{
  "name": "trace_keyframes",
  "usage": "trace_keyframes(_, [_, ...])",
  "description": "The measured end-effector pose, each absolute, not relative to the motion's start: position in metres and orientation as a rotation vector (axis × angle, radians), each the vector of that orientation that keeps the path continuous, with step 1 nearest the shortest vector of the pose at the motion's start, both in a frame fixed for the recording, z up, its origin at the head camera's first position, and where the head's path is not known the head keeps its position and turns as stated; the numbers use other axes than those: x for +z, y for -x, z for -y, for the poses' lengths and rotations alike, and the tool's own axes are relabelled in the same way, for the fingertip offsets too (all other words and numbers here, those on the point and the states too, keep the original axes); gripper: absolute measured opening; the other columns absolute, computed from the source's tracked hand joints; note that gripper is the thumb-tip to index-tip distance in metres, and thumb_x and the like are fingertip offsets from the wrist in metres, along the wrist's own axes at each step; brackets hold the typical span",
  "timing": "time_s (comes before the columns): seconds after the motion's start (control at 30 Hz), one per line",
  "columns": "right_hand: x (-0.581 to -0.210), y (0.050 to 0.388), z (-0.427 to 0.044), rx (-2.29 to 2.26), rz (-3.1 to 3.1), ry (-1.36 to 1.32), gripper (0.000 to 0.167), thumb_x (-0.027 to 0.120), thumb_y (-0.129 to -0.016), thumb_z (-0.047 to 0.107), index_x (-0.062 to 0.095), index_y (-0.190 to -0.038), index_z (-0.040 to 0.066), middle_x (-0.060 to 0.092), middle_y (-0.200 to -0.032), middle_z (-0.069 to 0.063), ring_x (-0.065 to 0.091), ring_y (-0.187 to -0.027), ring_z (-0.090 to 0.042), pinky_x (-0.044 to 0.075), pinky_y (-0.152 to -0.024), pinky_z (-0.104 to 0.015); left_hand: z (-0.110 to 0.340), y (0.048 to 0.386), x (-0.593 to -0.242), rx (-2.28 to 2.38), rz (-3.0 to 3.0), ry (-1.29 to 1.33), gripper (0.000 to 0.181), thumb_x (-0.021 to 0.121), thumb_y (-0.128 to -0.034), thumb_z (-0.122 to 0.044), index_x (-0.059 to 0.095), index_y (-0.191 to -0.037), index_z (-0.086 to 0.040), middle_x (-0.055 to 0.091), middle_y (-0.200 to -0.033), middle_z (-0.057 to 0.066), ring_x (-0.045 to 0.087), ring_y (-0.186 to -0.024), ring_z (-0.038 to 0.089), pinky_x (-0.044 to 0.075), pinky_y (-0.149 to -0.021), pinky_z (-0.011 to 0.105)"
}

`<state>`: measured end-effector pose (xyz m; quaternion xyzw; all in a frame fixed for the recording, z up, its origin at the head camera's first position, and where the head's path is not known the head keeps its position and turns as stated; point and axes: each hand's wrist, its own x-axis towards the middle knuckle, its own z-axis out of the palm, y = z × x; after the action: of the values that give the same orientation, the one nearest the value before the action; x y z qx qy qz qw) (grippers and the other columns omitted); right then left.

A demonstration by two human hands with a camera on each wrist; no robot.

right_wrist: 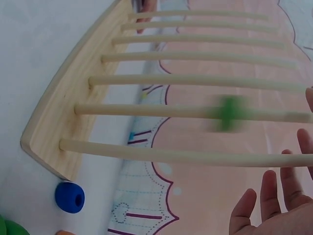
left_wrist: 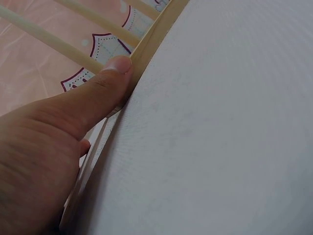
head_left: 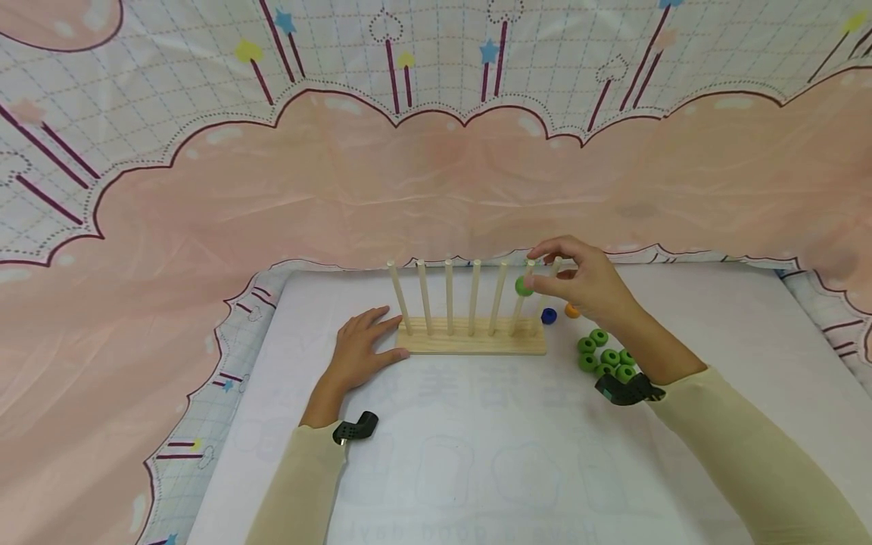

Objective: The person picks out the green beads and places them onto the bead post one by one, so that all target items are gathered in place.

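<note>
A wooden base (head_left: pixel 470 346) carries a row of several upright pegs. My left hand (head_left: pixel 357 352) lies at its left end, fingers spread; in the left wrist view the thumb (left_wrist: pixel 105 83) touches the base's edge (left_wrist: pixel 151 41). Around the second peg from the right is a green bead (head_left: pixel 524 286), blurred in the right wrist view (right_wrist: pixel 228 113) and clear of the fingers there. Beside the peg tops, my right hand (head_left: pixel 586 280) has its fingers parted and grips nothing in the right wrist view.
Just right of the base lie a blue bead (head_left: pixel 549 316) and an orange bead (head_left: pixel 572 310). Several green beads (head_left: pixel 610 357) are grouped nearer the front, below the right forearm. A patterned cloth (head_left: pixel 436 189) hangs behind the white table surface (head_left: pixel 436 439).
</note>
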<state>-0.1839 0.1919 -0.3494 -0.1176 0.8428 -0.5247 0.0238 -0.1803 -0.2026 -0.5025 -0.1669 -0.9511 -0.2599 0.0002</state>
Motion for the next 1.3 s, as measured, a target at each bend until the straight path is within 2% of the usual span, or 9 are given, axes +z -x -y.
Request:
trace_keyframes(0.17, [-0.350, 0.184, -0.196, -1.595, -2.625, 0.360, 0.039, 0.080, -0.089, 0.037, 0.068, -0.120, 0.016, 0.059, -0.127, 0.007, 0.050, -0.117, -0.019, 0.046, -0.103, -0.042, 0.203, 0.180, -0.502, -0.811, 2.987, 0.529, 0.072, 0.078, -0.0851, -0.052, 0.057, -0.147, -0.021, 0.043, -0.160, 0.011, 0.033, -0.151, 0.034, 0.020, -0.120, 0.064])
trace_keyframes(0.3, [-0.351, 0.183, -0.202, -1.555, -2.640, 0.342, 0.039, 0.081, -0.089, 0.034, 0.068, -0.121, 0.016, 0.058, -0.129, 0.008, 0.048, -0.116, -0.012, 0.048, -0.101, -0.037, 0.202, 0.180, -0.501, -0.818, 2.992, 0.524, 0.072, 0.078, -0.0852, -0.051, 0.057, -0.147, -0.021, 0.043, -0.161, 0.011, 0.033, -0.152, 0.034, 0.020, -0.120, 0.064])
trace_keyframes(0.4, [-0.353, 0.182, -0.209, -1.518, -2.640, 0.334, 0.041, 0.081, -0.089, 0.033, 0.067, -0.123, 0.016, 0.058, -0.130, 0.007, 0.048, -0.117, -0.013, 0.049, -0.100, -0.035, 0.202, 0.179, -0.500, -0.826, 2.996, 0.521, 0.072, 0.078, -0.0853, -0.051, 0.057, -0.147, -0.021, 0.042, -0.161, 0.011, 0.032, -0.152, 0.034, 0.019, -0.121, 0.064])
trace_keyframes(0.53, [-0.357, 0.179, -0.220, -1.433, -2.652, 0.371, 0.049, 0.080, -0.090, 0.033, 0.062, -0.131, 0.013, 0.057, -0.132, -0.001, 0.051, -0.124, -0.021, 0.049, -0.104, -0.044, 0.201, 0.179, -0.500, -0.821, 2.997, 0.523, 0.072, 0.079, -0.0853, -0.050, 0.057, -0.147, -0.021, 0.042, -0.161, 0.011, 0.032, -0.152, 0.034, 0.019, -0.121, 0.064])
trace_keyframes(0.67, [-0.364, 0.178, -0.235, -1.338, -2.685, 0.451, 0.048, 0.081, -0.090, 0.027, 0.062, -0.132, 0.013, 0.059, -0.131, -0.002, 0.054, -0.122, -0.020, 0.048, -0.104, -0.048, 0.201, 0.180, -0.500, -0.810, 2.999, 0.525, 0.073, 0.078, -0.0851, -0.051, 0.057, -0.147, -0.021, 0.042, -0.161, 0.011, 0.032, -0.152, 0.034, 0.019, -0.120, 0.064])
trace_keyframes(0.83, [-0.377, 0.176, -0.255, -1.192, -2.750, 0.518, 0.042, 0.083, -0.087, 0.027, 0.066, -0.124, 0.019, 0.067, -0.124, 0.002, 0.058, -0.112, -0.017, 0.052, -0.095, -0.038, 0.201, 0.180, -0.500, -0.807, 3.003, 0.520, 0.073, 0.078, -0.0852, -0.052, 0.056, -0.148, -0.021, 0.042, -0.161, 0.011, 0.032, -0.152, 0.034, 0.019, -0.121, 0.064])
trace_keyframes(1.07, [-0.394, 0.171, -0.283, -1.129, -2.792, 0.410, 0.041, 0.079, -0.090, 0.036, 0.068, -0.124, 0.016, 0.070, -0.120, -0.006, 0.060, -0.104, -0.016, 0.051, -0.083, -0.017, 0.201, 0.180, -0.500, -0.794, 2.999, 0.521, 0.073, 0.078, -0.0852, -0.051, 0.056, -0.148, -0.021, 0.042, -0.161, 0.012, 0.032, -0.152, 0.035, 0.019, -0.120, 0.064])
trace_keyframes(1.17, [-0.401, 0.170, -0.293, -1.108, -2.781, 0.344, 0.042, 0.077, -0.092, 0.037, 0.068, -0.126, 0.014, 0.070, -0.120, -0.007, 0.059, -0.101, -0.014, 0.051, -0.082, -0.015, 0.201, 0.179, -0.500, -0.793, 3.006, 0.515, 0.073, 0.079, -0.0852, -0.051, 0.056, -0.148, -0.021, 0.042, -0.161, 0.011, 0.032, -0.152, 0.035, 0.019, -0.121, 0.064])
trace_keyframes(1.3, [-0.412, 0.170, -0.303, -1.037, -2.772, 0.318, 0.042, 0.074, -0.095, 0.035, 0.067, -0.128, 0.011, 0.070, -0.121, -0.009, 0.060, -0.103, -0.019, 0.051, -0.084, -0.017, 0.201, 0.179, -0.500, -0.794, 3.011, 0.510, 0.074, 0.078, -0.0852, -0.051, 0.056, -0.148, -0.020, 0.041, -0.161, 0.012, 0.032, -0.152, 0.035, 0.018, -0.121, 0.064])
